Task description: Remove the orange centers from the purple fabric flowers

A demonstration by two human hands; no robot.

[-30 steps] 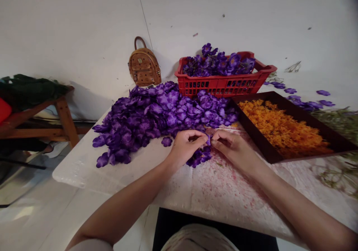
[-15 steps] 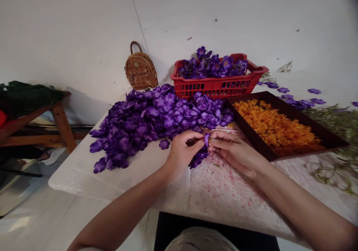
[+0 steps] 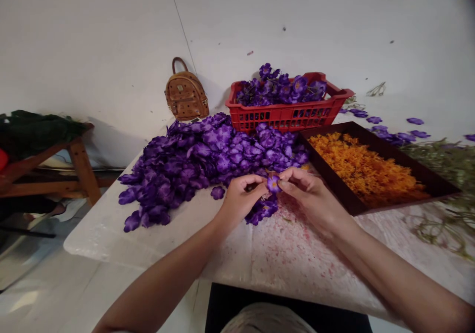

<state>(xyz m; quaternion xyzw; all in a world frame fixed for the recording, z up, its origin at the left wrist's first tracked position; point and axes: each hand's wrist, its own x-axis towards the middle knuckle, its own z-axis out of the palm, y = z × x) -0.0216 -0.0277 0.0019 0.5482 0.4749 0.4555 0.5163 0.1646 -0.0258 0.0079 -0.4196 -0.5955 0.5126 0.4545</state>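
Observation:
Between my two hands is a small purple artificial flower with a yellow centre. My left hand pinches it from the left, thumb and forefinger together. From the right, my right hand grips its edge between thumb and fingers. Just below the fingers hangs or lies another purple flower; its stem is hidden by my left hand. A large heap of purple petals spreads beyond and to the left of my hands. One loose petal lies beside my left hand.
A dark tray of orange flower centres sits to the right. Behind it stands a red basket of purple flowers. Green stems lie far right. A brown backpack leans on the wall; a wooden bench stands left.
The flower between my fingers has turned from edge-on to facing me, so its yellow centre shows. The flower below has shifted slightly left and shows more.

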